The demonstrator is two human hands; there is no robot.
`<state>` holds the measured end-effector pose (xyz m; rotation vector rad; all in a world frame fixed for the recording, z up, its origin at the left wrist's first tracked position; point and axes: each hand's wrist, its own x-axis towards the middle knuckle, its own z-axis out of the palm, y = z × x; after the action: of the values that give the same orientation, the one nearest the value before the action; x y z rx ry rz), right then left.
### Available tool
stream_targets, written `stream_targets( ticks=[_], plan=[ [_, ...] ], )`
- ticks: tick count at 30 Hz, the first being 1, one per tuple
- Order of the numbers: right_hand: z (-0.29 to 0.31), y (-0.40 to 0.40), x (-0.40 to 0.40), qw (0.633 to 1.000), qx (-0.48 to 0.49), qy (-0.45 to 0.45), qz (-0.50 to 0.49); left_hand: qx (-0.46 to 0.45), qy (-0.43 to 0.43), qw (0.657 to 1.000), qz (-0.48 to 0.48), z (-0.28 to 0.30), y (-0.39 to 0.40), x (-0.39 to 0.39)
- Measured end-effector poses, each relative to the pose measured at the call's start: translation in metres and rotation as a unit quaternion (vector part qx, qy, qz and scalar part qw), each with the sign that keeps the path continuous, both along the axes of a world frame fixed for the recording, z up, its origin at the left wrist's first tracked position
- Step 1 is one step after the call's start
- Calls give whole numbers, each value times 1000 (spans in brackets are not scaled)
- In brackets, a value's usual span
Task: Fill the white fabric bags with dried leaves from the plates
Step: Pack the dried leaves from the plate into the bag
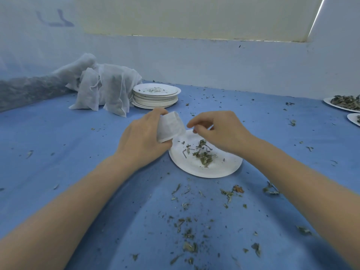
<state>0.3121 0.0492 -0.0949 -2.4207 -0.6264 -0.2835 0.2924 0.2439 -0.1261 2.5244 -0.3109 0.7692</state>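
A white paper plate lies on the blue cloth at the centre, with a small heap of dried leaves on it. My left hand grips a small white fabric bag just above the plate's left rim, its mouth turned to the right. My right hand hovers over the plate's far side, fingers pinched together close to the bag's mouth. Whether leaves are between those fingertips is too small to tell.
A pile of white fabric bags lies at the back left beside a stack of paper plates. Two plates with leaves sit at the right edge. Loose leaf crumbs litter the blue cloth. A wall stands behind.
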Motion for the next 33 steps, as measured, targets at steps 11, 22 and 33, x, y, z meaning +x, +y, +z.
stream_targets(
  ticks=[11,22,33],
  plan=[
    [-21,12,-11,988,-142,30,62,-30,11,999,24,0,2,-3],
    [-4,-7,-16,979,-193,69,12,-8,30,999,18,-4,3,-2],
    [-3,-28,-33,969,-221,110,3,13,33,999,18,-6,1,-2]
  ],
)
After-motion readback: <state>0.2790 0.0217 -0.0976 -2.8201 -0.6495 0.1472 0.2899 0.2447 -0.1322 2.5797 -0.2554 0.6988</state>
